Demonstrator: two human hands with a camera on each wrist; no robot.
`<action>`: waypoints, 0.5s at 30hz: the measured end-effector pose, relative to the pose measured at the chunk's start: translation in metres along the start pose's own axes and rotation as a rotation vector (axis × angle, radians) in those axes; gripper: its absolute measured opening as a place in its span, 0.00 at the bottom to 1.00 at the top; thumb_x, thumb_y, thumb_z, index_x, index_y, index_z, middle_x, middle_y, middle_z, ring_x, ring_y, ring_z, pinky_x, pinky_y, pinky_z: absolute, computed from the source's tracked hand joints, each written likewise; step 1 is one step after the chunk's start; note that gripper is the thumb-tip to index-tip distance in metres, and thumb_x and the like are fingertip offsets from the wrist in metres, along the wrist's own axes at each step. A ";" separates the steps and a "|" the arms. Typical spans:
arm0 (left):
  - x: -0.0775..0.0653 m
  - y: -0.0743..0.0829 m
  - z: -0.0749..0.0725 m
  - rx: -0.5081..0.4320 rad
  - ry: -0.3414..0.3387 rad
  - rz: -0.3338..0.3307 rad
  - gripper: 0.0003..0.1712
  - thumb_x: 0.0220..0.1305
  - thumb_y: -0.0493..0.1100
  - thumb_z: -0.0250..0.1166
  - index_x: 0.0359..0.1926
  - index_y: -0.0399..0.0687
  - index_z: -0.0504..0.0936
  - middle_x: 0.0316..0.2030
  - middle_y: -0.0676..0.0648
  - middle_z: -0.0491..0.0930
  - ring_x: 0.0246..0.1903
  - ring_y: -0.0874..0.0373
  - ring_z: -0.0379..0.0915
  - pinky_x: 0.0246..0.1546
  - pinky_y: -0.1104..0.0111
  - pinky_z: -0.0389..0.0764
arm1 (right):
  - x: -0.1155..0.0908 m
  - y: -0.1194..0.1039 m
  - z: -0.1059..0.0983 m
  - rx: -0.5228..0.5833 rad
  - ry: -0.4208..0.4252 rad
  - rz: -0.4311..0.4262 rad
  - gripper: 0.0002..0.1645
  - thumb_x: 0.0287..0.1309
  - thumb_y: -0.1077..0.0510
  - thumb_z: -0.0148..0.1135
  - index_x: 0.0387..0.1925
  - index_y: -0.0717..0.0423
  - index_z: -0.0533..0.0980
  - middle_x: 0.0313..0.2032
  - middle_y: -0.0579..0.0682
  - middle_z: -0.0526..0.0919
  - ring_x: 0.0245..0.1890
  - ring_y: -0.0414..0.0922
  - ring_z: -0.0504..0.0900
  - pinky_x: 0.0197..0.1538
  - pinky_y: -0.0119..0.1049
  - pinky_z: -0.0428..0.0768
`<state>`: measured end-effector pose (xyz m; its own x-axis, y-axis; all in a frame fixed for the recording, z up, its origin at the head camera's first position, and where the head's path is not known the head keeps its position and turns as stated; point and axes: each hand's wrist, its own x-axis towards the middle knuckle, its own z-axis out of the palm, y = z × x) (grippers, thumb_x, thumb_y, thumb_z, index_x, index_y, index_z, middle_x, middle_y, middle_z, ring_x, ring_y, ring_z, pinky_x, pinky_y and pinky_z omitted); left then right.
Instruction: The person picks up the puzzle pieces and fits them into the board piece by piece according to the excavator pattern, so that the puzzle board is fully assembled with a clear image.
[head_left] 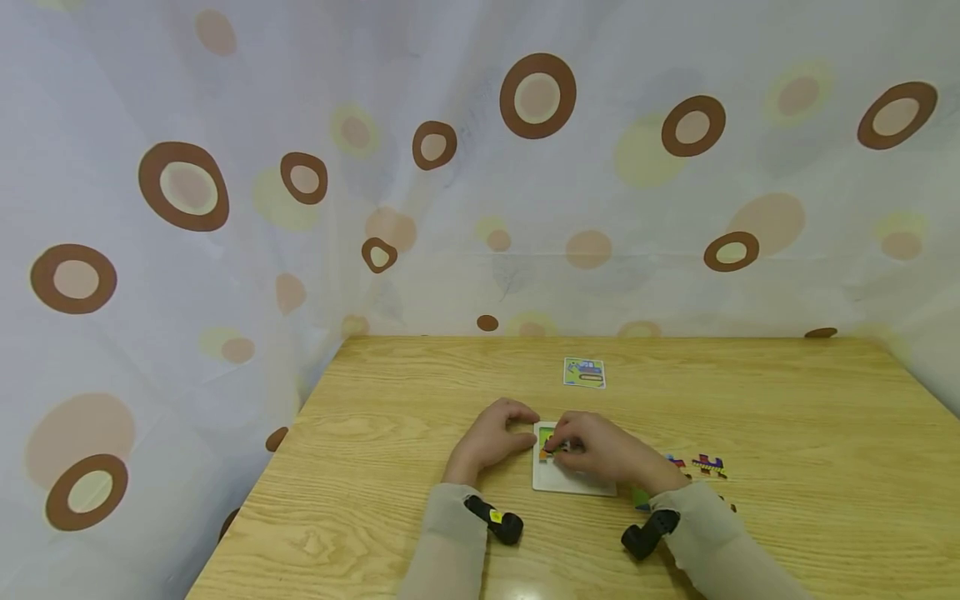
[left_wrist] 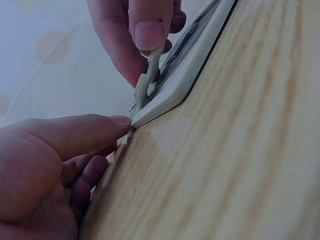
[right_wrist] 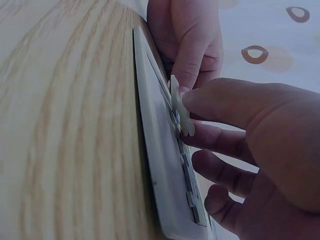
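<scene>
A white puzzle tray lies flat on the wooden table, with colourful pieces set in its upper left part. My left hand is at the tray's left edge, its thumb extended and touching the rim near a corner in the left wrist view. Over the tray, my right hand pinches a jigsaw piece between thumb and forefinger. This piece stands tilted against the tray, its pale side showing in both wrist views. In the head view, the right fingers cover much of the tray's inside.
Several loose jigsaw pieces lie to the right of the tray, partly behind the right forearm. A green piece shows beside the right wrist. Beyond the tray lies a picture card with an excavator. A patterned sheet hangs behind the table.
</scene>
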<state>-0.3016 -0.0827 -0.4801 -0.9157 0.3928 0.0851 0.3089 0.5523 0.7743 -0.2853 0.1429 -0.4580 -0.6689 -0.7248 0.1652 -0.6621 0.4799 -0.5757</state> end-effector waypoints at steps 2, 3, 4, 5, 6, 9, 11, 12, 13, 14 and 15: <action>0.000 0.000 0.000 0.003 0.001 0.000 0.15 0.63 0.41 0.70 0.51 0.50 0.85 0.52 0.53 0.77 0.57 0.55 0.71 0.61 0.58 0.69 | 0.000 0.000 0.000 -0.004 0.003 -0.012 0.09 0.63 0.62 0.65 0.43 0.51 0.86 0.40 0.42 0.80 0.36 0.37 0.76 0.38 0.36 0.79; 0.000 0.000 0.000 0.003 0.001 0.000 0.15 0.63 0.41 0.70 0.51 0.50 0.85 0.52 0.53 0.77 0.57 0.55 0.71 0.61 0.58 0.69 | 0.000 0.000 0.000 -0.005 0.004 -0.019 0.09 0.63 0.62 0.65 0.43 0.51 0.86 0.40 0.43 0.80 0.36 0.37 0.76 0.39 0.36 0.79; 0.000 0.000 0.000 0.004 0.002 0.000 0.15 0.63 0.41 0.70 0.51 0.50 0.85 0.52 0.53 0.77 0.57 0.54 0.71 0.61 0.58 0.69 | 0.000 0.001 0.000 -0.007 0.007 -0.026 0.09 0.63 0.62 0.65 0.43 0.52 0.86 0.40 0.43 0.80 0.36 0.36 0.76 0.39 0.36 0.79; 0.000 0.000 0.000 0.004 0.001 -0.001 0.15 0.63 0.41 0.70 0.51 0.49 0.85 0.52 0.53 0.77 0.57 0.54 0.71 0.61 0.58 0.69 | 0.000 0.000 0.001 -0.008 0.008 -0.031 0.09 0.63 0.62 0.65 0.43 0.52 0.86 0.41 0.43 0.81 0.37 0.36 0.77 0.39 0.36 0.79; 0.000 0.001 0.000 0.005 0.000 -0.001 0.15 0.63 0.41 0.70 0.51 0.49 0.85 0.52 0.53 0.77 0.57 0.54 0.71 0.61 0.58 0.69 | 0.000 0.000 0.001 -0.009 0.010 -0.033 0.09 0.63 0.62 0.65 0.43 0.52 0.86 0.41 0.43 0.81 0.37 0.36 0.77 0.40 0.37 0.79; 0.000 0.002 -0.001 0.007 0.000 -0.001 0.15 0.63 0.40 0.70 0.51 0.49 0.85 0.52 0.52 0.77 0.57 0.54 0.71 0.61 0.58 0.69 | 0.000 0.000 0.001 -0.007 0.012 -0.038 0.09 0.63 0.63 0.64 0.44 0.53 0.86 0.41 0.44 0.81 0.38 0.38 0.78 0.40 0.37 0.80; -0.001 0.003 -0.001 0.009 0.001 -0.002 0.15 0.63 0.40 0.70 0.51 0.49 0.85 0.52 0.52 0.77 0.57 0.54 0.71 0.61 0.58 0.69 | 0.000 0.000 0.001 -0.008 0.012 -0.040 0.09 0.63 0.63 0.64 0.44 0.54 0.86 0.40 0.44 0.81 0.38 0.39 0.78 0.40 0.38 0.80; -0.001 0.003 -0.001 0.009 0.001 -0.003 0.15 0.63 0.40 0.69 0.51 0.49 0.85 0.52 0.52 0.77 0.57 0.54 0.71 0.61 0.58 0.69 | 0.000 0.000 0.001 -0.008 0.013 -0.041 0.10 0.63 0.63 0.64 0.44 0.54 0.86 0.40 0.44 0.80 0.38 0.40 0.78 0.40 0.37 0.79; -0.001 0.003 -0.001 0.009 0.002 -0.004 0.15 0.63 0.40 0.69 0.51 0.49 0.85 0.52 0.52 0.77 0.57 0.54 0.71 0.61 0.58 0.69 | 0.000 0.000 0.001 -0.010 0.015 -0.042 0.10 0.63 0.64 0.65 0.44 0.54 0.86 0.40 0.45 0.80 0.38 0.40 0.78 0.40 0.37 0.79; -0.001 0.003 -0.001 0.009 0.004 -0.004 0.15 0.63 0.40 0.69 0.51 0.48 0.85 0.52 0.52 0.77 0.57 0.54 0.71 0.61 0.58 0.69 | 0.000 0.000 0.001 -0.013 0.016 -0.042 0.10 0.63 0.64 0.65 0.44 0.54 0.86 0.39 0.45 0.80 0.38 0.40 0.78 0.39 0.37 0.79; -0.001 0.004 -0.001 0.010 0.005 -0.003 0.15 0.63 0.40 0.69 0.51 0.48 0.85 0.52 0.52 0.77 0.57 0.54 0.71 0.61 0.58 0.69 | 0.000 0.000 0.001 -0.020 0.021 -0.048 0.09 0.62 0.64 0.65 0.43 0.54 0.86 0.39 0.44 0.80 0.37 0.41 0.78 0.39 0.37 0.79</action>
<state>-0.2995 -0.0818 -0.4768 -0.9178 0.3878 0.0857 0.3087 0.5609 0.7682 -0.2848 0.1421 -0.4591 -0.6432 -0.7368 0.2085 -0.6999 0.4553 -0.5503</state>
